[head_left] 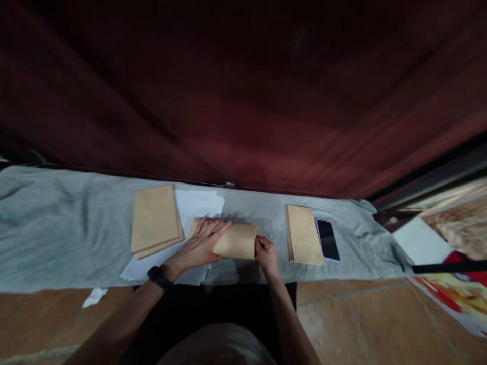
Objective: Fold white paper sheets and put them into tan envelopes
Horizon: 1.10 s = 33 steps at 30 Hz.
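Note:
A tan envelope (236, 241) lies across the grey cloth (57, 228) in front of me. My left hand (201, 245) rests flat on its left end with the fingers stretched out; a black band is on that wrist. My right hand (265, 252) pinches the envelope's right edge with curled fingers. A stack of tan envelopes (155, 219) lies to the left, partly on white paper sheets (198, 205). Another tan stack (303, 234) lies to the right.
A dark phone (327, 239) lies beside the right stack. A dark red curtain (243, 91) hangs behind the cloth. A white scrap (94, 297) lies on the brown tiled floor (361, 324). Coloured printed material (456, 296) and a white sheet (420, 241) are at the right.

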Tool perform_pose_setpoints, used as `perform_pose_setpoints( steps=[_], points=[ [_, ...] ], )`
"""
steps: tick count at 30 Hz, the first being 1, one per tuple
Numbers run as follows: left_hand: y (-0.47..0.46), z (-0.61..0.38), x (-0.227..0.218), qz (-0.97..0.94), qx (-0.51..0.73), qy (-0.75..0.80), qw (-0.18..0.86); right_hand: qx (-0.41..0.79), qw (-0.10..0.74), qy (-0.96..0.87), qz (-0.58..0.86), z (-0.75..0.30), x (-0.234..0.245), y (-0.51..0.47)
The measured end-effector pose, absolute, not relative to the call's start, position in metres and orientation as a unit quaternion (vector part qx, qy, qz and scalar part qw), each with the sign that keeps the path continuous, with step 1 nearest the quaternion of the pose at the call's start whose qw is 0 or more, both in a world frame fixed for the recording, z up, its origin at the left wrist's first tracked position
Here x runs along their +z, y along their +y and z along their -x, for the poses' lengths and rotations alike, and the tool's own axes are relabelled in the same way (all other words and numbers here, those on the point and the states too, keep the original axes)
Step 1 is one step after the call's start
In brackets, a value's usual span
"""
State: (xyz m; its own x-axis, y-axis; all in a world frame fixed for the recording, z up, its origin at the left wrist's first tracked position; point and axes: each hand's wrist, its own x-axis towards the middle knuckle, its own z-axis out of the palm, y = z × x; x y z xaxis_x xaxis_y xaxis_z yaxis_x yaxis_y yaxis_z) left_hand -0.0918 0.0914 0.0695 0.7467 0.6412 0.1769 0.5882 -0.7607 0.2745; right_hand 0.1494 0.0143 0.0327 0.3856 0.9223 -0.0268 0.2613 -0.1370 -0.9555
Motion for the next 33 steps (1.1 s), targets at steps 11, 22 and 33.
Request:
perform_pose_setpoints(
  steps=[11, 22, 33],
  points=[
    [0.096, 0.096, 0.068, -0.922, 0.138, 0.346, 0.109, 0.297, 0.454, -0.466, 0.699, -0.146, 0.057, 0.016],
    [0.094, 0.093, 0.074, -0.930, 0.134, 0.332, 0.083, 0.261, 0.405, -0.481, 0.733, -0.145, 0.064, 0.017],
    [0.095, 0.091, 0.067, -0.933, 0.131, 0.329, 0.061, 0.257, 0.418, -0.444, 0.750, -0.145, 0.055, 0.015]
  ],
)
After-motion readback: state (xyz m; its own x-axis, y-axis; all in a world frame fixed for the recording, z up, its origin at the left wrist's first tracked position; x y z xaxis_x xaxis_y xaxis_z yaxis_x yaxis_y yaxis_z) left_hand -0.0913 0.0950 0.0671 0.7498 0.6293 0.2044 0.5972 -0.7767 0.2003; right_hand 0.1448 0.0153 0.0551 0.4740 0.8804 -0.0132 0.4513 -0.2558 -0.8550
